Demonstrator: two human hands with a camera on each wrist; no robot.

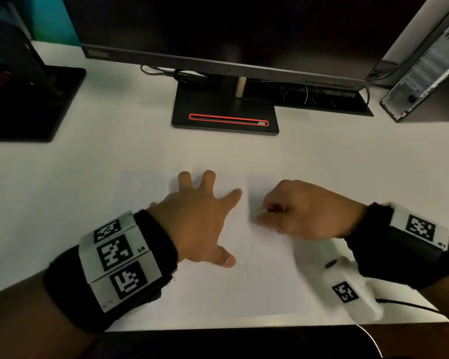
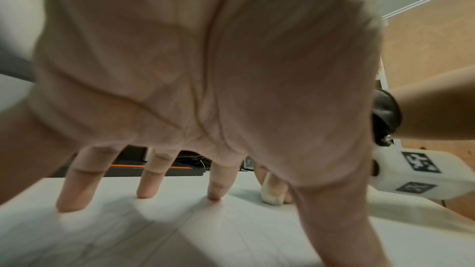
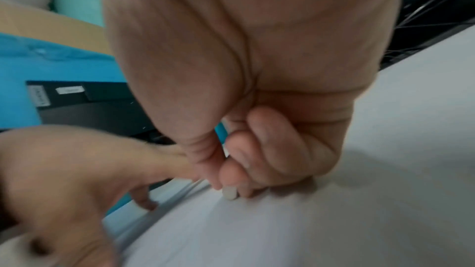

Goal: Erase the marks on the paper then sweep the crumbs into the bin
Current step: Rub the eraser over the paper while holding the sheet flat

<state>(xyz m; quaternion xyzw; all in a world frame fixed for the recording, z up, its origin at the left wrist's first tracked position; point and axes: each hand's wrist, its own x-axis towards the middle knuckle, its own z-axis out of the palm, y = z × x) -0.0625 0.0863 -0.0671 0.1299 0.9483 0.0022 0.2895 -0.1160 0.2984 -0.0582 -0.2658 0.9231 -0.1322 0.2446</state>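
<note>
A white sheet of paper (image 1: 257, 286) lies on the white desk near its front edge, with faint pencil lines (image 1: 252, 244) on it. My left hand (image 1: 200, 224) presses flat on the paper with fingers spread; its fingertips (image 2: 214, 195) touch the sheet. Just to its right, my right hand (image 1: 290, 211) pinches a small white eraser (image 1: 261, 212) between thumb and fingers, its tip on the paper (image 3: 282, 230). The eraser (image 3: 229, 192) shows below the curled fingers in the right wrist view, and the eraser (image 2: 272, 193) shows past the palm in the left wrist view. No bin is in view.
A monitor on a black stand (image 1: 224, 117) with a red-edged slot stands behind the paper. A second black stand (image 1: 29, 104) is at the back left, a computer case (image 1: 425, 68) at the back right. Cables (image 1: 309, 94) lie behind. The desk's front edge (image 1: 244, 327) is close.
</note>
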